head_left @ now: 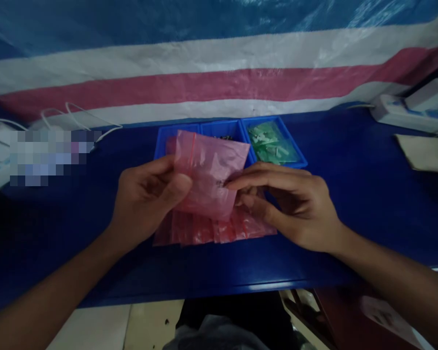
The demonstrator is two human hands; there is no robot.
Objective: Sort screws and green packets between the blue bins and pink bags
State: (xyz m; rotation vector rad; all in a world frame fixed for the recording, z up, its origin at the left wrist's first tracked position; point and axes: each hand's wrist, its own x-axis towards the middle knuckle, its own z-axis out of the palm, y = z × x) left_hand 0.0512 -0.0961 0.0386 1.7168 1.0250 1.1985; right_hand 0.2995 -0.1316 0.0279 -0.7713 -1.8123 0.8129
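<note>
A pink zip bag (pixel 213 170) is held up over the table, its red seal strip toward the left, with small dark bits inside near its right side. My left hand (pixel 146 199) pinches the bag's left edge between thumb and fingers. At the bag's right side, the fingertips of my right hand (pixel 295 201) touch it, the fingers bent and somewhat apart. Whether they grip anything is unclear. Beneath lies a row of overlapping pink bags (pixel 200 231), partly hidden by the held one.
Behind the bags stand blue trays: a left one (pixel 163 133), a middle one (pixel 222 129) with small dark pieces, and a right one (pixel 299 158) holding green bags (pixel 272 143). White cables (pixel 78 116) lie at left, a power strip (pixel 397 116) at right.
</note>
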